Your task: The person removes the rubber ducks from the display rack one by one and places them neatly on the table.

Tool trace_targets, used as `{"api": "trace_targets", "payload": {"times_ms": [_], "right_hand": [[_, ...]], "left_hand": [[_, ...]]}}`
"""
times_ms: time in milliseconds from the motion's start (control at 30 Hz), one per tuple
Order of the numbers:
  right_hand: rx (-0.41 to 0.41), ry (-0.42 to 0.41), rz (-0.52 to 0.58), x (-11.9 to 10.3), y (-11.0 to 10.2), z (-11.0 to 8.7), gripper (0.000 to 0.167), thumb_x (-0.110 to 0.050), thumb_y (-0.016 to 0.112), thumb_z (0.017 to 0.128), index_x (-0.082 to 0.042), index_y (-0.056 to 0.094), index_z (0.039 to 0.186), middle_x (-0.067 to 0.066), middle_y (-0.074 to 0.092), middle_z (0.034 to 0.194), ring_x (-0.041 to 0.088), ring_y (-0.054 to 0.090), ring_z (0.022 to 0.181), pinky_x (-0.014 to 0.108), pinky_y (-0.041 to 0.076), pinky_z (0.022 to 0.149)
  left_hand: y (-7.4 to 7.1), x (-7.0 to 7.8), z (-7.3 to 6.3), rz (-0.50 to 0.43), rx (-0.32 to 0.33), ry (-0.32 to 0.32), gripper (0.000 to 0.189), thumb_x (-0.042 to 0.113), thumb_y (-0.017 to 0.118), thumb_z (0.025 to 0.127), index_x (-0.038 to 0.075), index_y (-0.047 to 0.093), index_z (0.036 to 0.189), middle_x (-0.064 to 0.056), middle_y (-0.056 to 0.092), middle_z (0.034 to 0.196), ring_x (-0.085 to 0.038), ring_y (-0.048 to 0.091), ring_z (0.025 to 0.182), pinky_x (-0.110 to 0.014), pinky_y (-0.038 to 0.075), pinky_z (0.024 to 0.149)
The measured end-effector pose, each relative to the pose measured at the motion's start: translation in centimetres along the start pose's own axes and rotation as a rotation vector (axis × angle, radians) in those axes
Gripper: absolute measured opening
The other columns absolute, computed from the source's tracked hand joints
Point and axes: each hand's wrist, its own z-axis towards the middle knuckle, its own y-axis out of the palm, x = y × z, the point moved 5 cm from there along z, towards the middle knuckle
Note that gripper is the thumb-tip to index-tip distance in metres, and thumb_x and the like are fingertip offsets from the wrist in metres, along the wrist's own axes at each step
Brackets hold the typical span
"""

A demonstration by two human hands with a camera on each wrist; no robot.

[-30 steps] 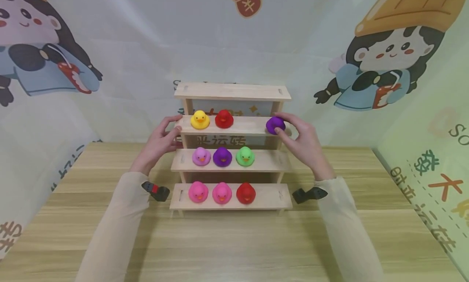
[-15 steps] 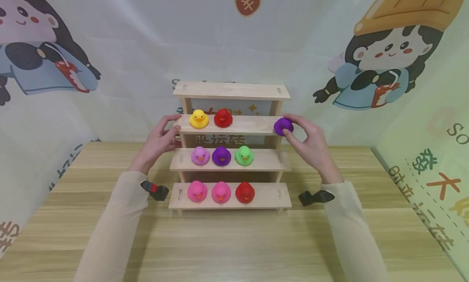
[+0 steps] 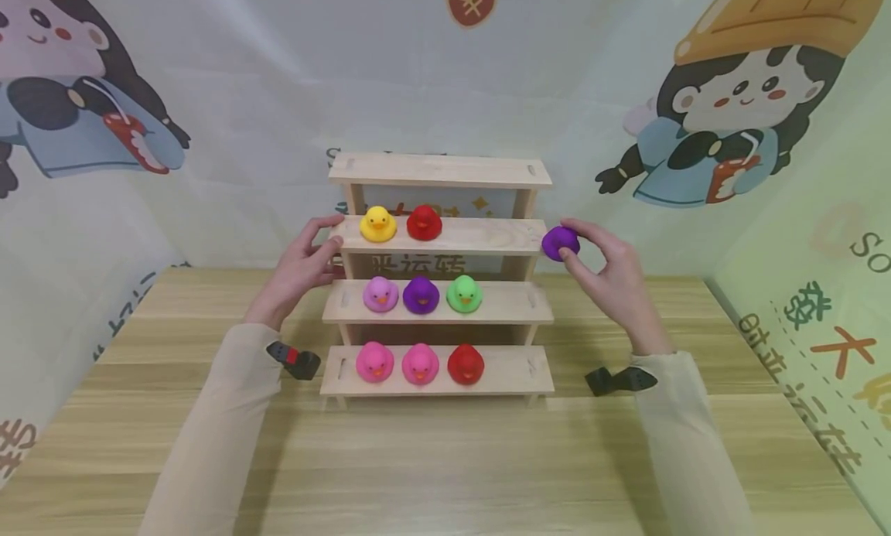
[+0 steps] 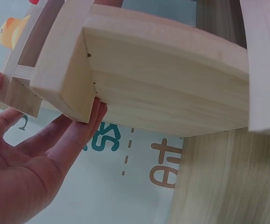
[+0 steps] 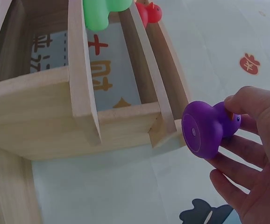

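Note:
My right hand (image 3: 611,274) pinches a purple rubber duck (image 5: 201,128) between thumb and fingers, just off the right end of a tiered wooden shelf (image 3: 487,236). In the right wrist view the duck is tipped sideways, its flat round base showing. At the opposite end, my left hand (image 3: 301,267) holds the third tier's board, thumb at the front edge and index finger along the top. Its other fingers (image 4: 74,140) reach behind the side frame in the left wrist view. On that tier sit a yellow duck (image 3: 377,224) and a red duck (image 3: 424,223).
The second tier carries a lilac duck (image 3: 380,295), a purple duck (image 3: 421,295) and a green duck (image 3: 464,295). Two pink ducks (image 3: 374,363) and a red duck (image 3: 465,364) stand on the lowest tier. A printed backdrop (image 3: 264,134) rises behind the wood-grain table (image 3: 445,466).
My right hand has carried the purple duck rightward, from over the third tier's right end to beyond it. My left hand keeps its place on the shelf.

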Motion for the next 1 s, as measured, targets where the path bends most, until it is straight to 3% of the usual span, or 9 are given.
{"api": "trace_targets", "payload": {"times_ms": [400, 767, 1000], "right_hand": [[-0.024, 0.064, -0.068, 1.4, -1.4, -1.3, 0.034, 0.0, 0.067, 0.088, 0.006, 0.061, 0.121, 0.023, 0.062, 0.12, 0.038, 0.057, 0.112, 0.055, 0.044, 0.097], [-0.041, 0.066, -0.071, 2.7, -1.7, -2.8, 0.03, 0.005, 0.065, 0.087, 0.008, 0.063, 0.117, 0.025, 0.064, 0.114, 0.038, 0.061, 0.104, 0.051, 0.049, 0.092], [-0.078, 0.097, -0.056, 3.7, -1.3, -4.1, 0.031, 0.006, 0.065, 0.087, 0.009, 0.062, 0.118, 0.025, 0.063, 0.116, 0.038, 0.064, 0.101, 0.03, 0.051, 0.092]], "left_hand": [[0.1, 0.2, -0.2, -0.027, -0.02, -0.007, 0.053, 0.033, 0.041, 0.104, 0.02, 0.024, 0.153, -0.03, 0.042, 0.139, -0.044, 0.057, 0.108, -0.051, 0.046, 0.098], [-0.1, 0.1, -0.1, -0.006, -0.018, 0.008, 0.054, 0.035, 0.042, 0.103, 0.019, 0.025, 0.152, -0.03, 0.043, 0.137, -0.042, 0.061, 0.102, -0.053, 0.046, 0.097], [-0.2, 0.3, -0.3, -0.008, -0.009, 0.046, 0.055, 0.041, 0.046, 0.101, 0.02, 0.032, 0.149, -0.032, 0.046, 0.133, -0.031, 0.067, 0.091, -0.048, 0.052, 0.091]]}}
